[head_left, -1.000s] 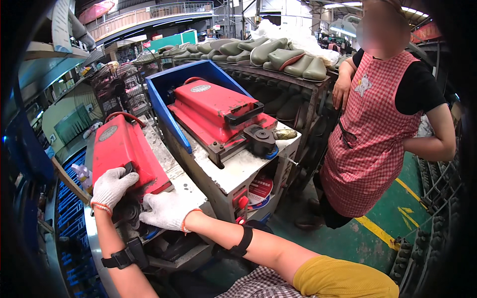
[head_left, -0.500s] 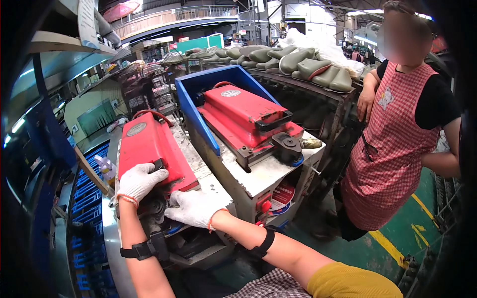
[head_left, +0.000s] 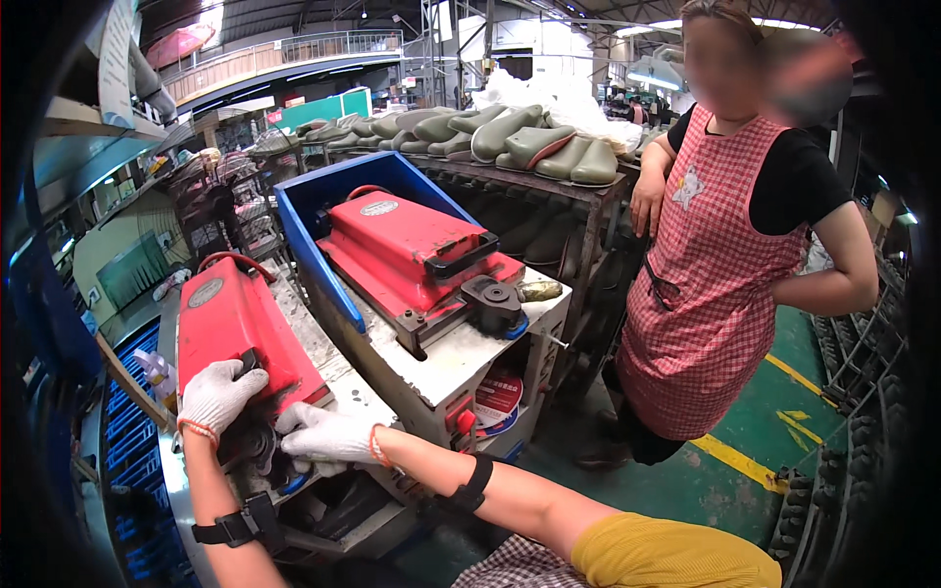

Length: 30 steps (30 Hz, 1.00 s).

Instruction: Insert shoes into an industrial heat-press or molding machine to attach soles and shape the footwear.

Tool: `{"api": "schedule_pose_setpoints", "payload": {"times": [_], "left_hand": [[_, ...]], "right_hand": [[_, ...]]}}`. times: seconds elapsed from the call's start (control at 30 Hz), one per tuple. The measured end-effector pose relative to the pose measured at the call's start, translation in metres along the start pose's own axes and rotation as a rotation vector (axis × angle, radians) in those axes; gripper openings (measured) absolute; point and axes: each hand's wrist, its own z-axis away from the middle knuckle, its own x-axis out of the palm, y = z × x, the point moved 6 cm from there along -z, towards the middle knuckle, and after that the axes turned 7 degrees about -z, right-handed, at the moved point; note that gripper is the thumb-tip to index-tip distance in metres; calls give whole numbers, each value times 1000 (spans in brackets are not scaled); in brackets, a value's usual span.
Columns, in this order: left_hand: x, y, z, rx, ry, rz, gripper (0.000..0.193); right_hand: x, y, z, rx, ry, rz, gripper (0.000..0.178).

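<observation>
View has swung since half a second ago: hands and machines now sit farther left in it, while both hands keep much the same places at the left red machine (head_left: pixel 230 318).

Position of work: left red machine on a worn pale bench top (head_left: pixel 358 382), before the person. Second red machine (head_left: pixel 407 240), with a blue hood (head_left: pixel 421 176) around its rear, to the right. Co-worker (head_left: pixel 691 314) in checked apron, well apart.

Left hand (head_left: pixel 213 400), gloved: closed over the black handle (head_left: pixel 252 359) at the machine's front. Right hand (head_left: pixel 328 434), gloved: fingers partly bent, just beside the dark round fitting (head_left: pixel 257 443); contact, and anything between the fingers, cannot be told.

Technique (judgement): keep the left grip firm so the handle cannot slip; keep right fingertips clear of the machine's front edge; knit could snag on the fitting.

Labels, large to small: hanging sheet (head_left: pixel 115 64), marks not legible; red disc (head_left: pixel 498 394) below second machine, pale characters, not transcribed; pale oval badges (head_left: pixel 377 208) on both machines, lettering too small to read
</observation>
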Motion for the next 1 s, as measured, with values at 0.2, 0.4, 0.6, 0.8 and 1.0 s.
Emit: {"api": "schedule_pose_setpoints", "payload": {"times": [0.2,0.4,0.6,0.8,1.0], "left_hand": [[6,-13,-4,37,-162,107,53],[-20,-2,-4,272,-135,-28,57],[-79,-10,-12,194,99,-97,44],[-144,-23,-15,309,728,-273,45],[-148,-16,-19,395,1104,-485,61]], "right_hand": [[85,40,2,-526,-83,15,87],[127,11,22,-337,-124,349,80],[88,-26,43,-538,-69,512,38],[33,-68,-22,-763,240,678,31],[-3,-71,-180,-135,181,787,106]]}}
